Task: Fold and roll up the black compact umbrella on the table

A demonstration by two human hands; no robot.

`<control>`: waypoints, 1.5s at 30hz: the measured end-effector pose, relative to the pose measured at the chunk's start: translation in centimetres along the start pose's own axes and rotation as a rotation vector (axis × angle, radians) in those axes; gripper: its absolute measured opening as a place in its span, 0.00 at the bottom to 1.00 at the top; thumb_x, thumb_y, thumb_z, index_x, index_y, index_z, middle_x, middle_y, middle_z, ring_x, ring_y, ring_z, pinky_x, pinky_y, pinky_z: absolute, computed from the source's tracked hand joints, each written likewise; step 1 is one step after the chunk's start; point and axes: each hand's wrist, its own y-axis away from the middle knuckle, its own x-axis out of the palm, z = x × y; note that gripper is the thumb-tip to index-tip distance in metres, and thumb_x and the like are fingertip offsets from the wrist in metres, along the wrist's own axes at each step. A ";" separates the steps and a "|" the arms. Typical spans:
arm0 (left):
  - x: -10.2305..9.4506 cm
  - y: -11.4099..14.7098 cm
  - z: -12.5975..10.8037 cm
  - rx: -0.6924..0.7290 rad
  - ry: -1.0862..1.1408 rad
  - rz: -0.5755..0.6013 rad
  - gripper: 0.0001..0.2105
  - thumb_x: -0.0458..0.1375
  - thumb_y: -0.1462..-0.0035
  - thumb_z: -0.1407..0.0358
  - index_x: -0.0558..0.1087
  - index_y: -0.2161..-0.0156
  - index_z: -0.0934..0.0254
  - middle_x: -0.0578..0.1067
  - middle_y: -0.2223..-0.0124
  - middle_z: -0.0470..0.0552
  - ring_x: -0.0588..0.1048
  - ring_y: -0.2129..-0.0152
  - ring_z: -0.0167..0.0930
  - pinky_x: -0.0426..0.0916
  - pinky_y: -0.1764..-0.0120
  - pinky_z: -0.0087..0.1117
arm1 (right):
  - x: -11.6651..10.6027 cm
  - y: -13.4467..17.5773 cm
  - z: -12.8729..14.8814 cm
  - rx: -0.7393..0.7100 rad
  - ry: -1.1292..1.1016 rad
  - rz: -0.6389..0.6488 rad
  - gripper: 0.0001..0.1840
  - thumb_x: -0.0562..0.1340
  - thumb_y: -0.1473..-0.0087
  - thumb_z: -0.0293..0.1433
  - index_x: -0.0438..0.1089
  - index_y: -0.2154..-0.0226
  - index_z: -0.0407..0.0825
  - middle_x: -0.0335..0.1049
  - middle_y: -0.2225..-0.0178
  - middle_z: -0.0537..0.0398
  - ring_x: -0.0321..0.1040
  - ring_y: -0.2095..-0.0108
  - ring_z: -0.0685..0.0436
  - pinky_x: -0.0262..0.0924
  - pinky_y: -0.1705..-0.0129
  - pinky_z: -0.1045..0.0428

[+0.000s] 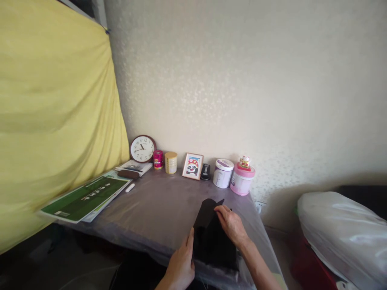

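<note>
A black, soft, cloth-like item (213, 237) stands near the front right of the covered table; its exact kind does not show. My left hand (183, 259) holds its left edge, the fingers pointing up along the side and partly hidden. At the upper right, my right hand (230, 221) pinches a raised flap or edge of the same item between thumb and fingers. The item's top corner sticks up just beyond the right fingertips.
Along the wall are a round clock (143, 148), a pink tin (158, 160), a yellow-lidded can (171, 163), a framed panda picture (192, 166) and two lidded tubs (223, 175). Green booklets (87, 197) lie left on the table (151, 209). A plastic-covered bundle (341, 229) is right.
</note>
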 end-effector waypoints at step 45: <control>2.2 -1.0 -0.8 0.085 -0.230 0.105 0.51 0.53 0.70 0.78 0.35 0.38 0.65 0.33 0.35 0.54 0.39 0.38 0.42 0.44 0.40 0.45 | 8.3 -3.5 -2.9 0.118 0.062 -0.182 0.15 0.49 0.41 0.32 0.71 0.63 0.48 0.71 0.56 0.47 0.66 0.57 0.44 0.58 0.53 0.47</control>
